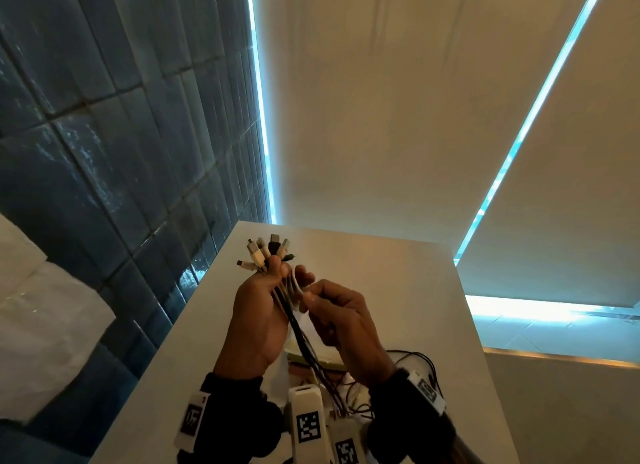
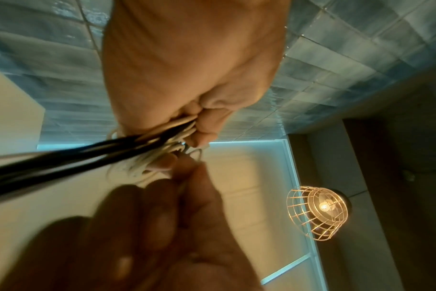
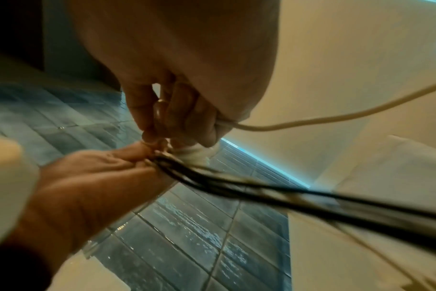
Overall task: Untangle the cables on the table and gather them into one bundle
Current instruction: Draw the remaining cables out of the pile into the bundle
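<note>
Blue tiled wall (image 1: 104, 134) and pale blinds back a white table (image 1: 415, 290), above which both hands work. Across its near part loose cable tails (image 1: 412, 370) trail, well below the fingers. Held up over the table, the left hand (image 1: 258, 311) is clenched round the bundle of cables (image 1: 294, 311), their plugs (image 1: 268, 250) fanning out above the thumb. Just beside it, touching the bundle, the right hand (image 1: 343, 316) pinches a white cable (image 3: 311, 120) between curled fingers, apparently looping it round the rest. Winding well probably means keeping the left fist tight, laying turns snugly side by side, and drawing slack gently so tails below don't knot.
</note>
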